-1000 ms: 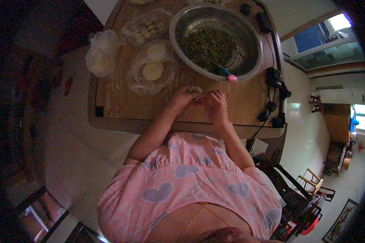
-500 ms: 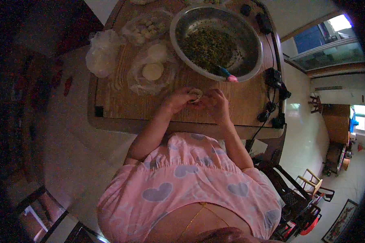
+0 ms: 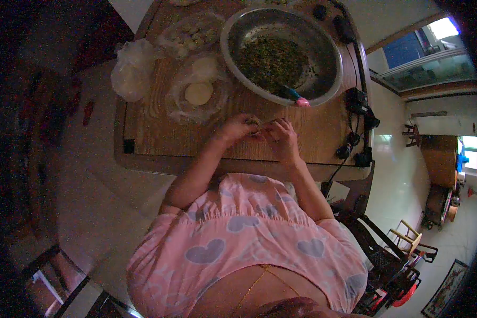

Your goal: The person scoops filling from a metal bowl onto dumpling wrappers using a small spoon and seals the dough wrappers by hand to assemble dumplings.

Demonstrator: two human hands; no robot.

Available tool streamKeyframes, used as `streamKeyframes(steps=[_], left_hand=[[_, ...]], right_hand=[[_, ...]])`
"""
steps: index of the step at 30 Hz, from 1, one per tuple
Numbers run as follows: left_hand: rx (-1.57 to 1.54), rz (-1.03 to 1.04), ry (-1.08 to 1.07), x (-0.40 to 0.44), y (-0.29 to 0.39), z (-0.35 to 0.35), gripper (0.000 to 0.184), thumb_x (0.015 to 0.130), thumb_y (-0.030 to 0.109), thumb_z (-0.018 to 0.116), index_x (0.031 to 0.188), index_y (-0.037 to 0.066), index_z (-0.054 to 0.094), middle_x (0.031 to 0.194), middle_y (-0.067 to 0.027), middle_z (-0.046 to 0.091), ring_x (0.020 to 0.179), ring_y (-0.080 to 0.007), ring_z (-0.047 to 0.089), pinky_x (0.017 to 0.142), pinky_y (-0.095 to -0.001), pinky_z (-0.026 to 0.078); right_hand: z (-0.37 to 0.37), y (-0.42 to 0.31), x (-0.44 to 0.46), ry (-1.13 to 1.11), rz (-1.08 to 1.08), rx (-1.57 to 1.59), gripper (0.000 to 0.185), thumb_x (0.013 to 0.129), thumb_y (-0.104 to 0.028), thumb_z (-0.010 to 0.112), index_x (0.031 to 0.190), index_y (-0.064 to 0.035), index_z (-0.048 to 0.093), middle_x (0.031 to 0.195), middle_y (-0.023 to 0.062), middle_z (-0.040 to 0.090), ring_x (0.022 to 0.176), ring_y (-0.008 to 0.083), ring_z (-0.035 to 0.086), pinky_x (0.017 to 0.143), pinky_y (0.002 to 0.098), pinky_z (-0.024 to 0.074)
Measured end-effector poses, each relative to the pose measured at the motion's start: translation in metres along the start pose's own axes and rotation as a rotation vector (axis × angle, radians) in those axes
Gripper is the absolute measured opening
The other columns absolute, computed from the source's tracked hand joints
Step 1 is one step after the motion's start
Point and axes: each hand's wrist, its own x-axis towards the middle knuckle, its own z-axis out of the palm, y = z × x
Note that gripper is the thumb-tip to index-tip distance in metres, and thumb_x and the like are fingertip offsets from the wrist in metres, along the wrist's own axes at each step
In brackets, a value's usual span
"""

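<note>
The largest thing I have in my head view is the brown wood-grained counter point(image 3: 159, 139), and on it, just beyond the hands, stands the wide round silver metal bowl point(image 3: 326, 66), presumably set there for easy reach. A chopped dark-green mixture point(image 3: 273, 58) lies in its bottom. To the bowl's left are a bunched whitish plastic bag point(image 3: 130, 74), a clear plastic bag of small pale lumps point(image 3: 191, 40) and a spread clear plastic sheet point(image 3: 183, 110), perhaps to keep things off the wood. My left hand point(image 3: 239, 128) has its fingers curled around one thing; my right hand point(image 3: 282, 139) faces it, fingers bent inward (too dim to tell whether they pinch). On the sheet rests a flat, round, pale disc point(image 3: 199, 93). A blue-and-pink handle point(image 3: 301, 102) leans over the near rim, probably for ready grasping. Smallest, a pale, dough-like piece point(image 3: 253, 121) sits in the left fingers, its edge turned toward the right, likely for two-handed work.
</note>
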Motion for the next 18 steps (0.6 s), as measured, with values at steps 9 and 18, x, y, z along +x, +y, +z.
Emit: streamKeyframes(steps=[9, 18], left_hand=[[0.183, -0.028, -0.122, 0.003, 0.01, -0.005, 0.022, 0.077, 0.008, 0.062, 0.099, 0.005, 0.059, 0.09, -0.0085, 0.063, 0.081, -0.0198, 0.061, 0.071, -0.0314, 0.052], [0.315, -0.005, -0.111, 0.009, 0.006, -0.006, 0.025, 0.07, 0.01, 0.066, 0.095, 0.008, 0.063, 0.092, -0.005, 0.064, 0.085, -0.0176, 0.059, 0.08, -0.0319, 0.047]], right_hand=[[-0.003, -0.004, 0.003, -0.004, 0.166, 0.207, 0.014, 0.069, -0.003, 0.067, 0.082, -0.0048, 0.06, 0.083, 0.0093, 0.059, 0.077, 0.0274, 0.056, 0.069, 0.0351, 0.0457], [0.003, 0.005, 0.001, -0.051, 0.212, 0.379, 0.015, 0.071, -0.006, 0.066, 0.085, -0.0041, 0.06, 0.084, 0.0109, 0.06, 0.078, 0.0256, 0.058, 0.066, 0.0331, 0.0467]])
